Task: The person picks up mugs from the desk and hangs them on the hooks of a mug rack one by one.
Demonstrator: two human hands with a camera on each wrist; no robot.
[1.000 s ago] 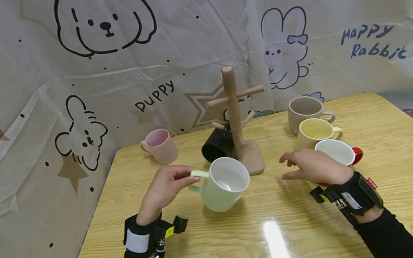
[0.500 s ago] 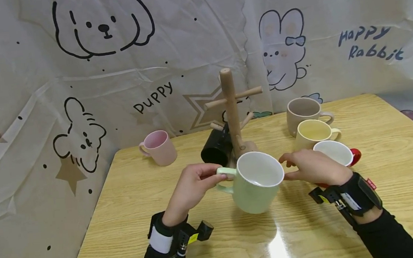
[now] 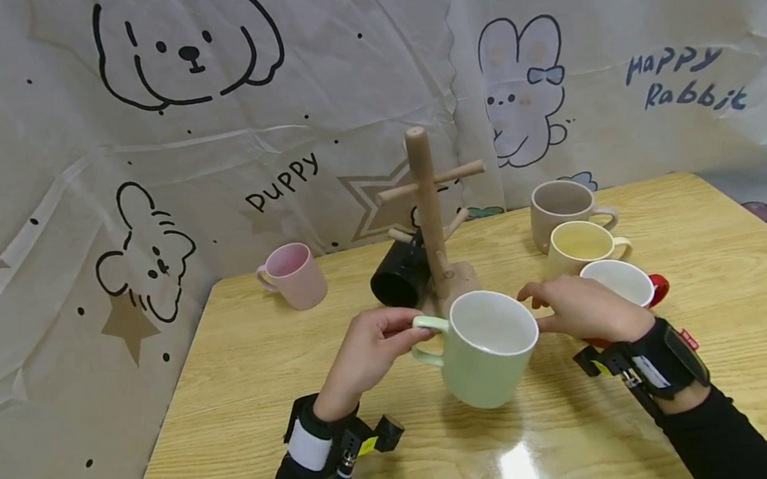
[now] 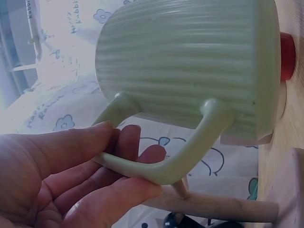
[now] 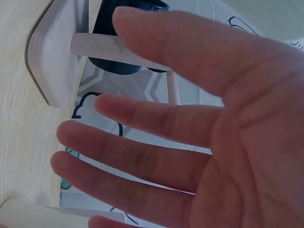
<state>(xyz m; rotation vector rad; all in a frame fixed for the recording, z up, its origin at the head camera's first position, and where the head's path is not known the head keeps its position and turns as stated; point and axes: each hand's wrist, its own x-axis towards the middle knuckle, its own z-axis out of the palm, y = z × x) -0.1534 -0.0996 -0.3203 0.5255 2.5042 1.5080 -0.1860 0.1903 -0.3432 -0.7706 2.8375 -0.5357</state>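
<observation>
My left hand pinches the handle of a pale green mug, seen from above in the head view with its white inside showing. In the left wrist view thumb and fingers close round the handle of this ribbed mug. My right hand is just right of the green mug's rim, its fingers spread and loosely bent with nothing in them, as the right wrist view also shows. Behind the green mug stands a wooden mug tree. A black mug hangs tilted low on its left side.
A pink mug stands at the back left of the wooden table. To the right, a grey mug, a yellow mug and a white-lined mug with a red handle stand in a row, the last partly behind my right hand.
My left hand has carried the green mug to the right and slightly nearer, in front of the mug tree's base and up close to my right hand. The right hand has stayed nearly still.
</observation>
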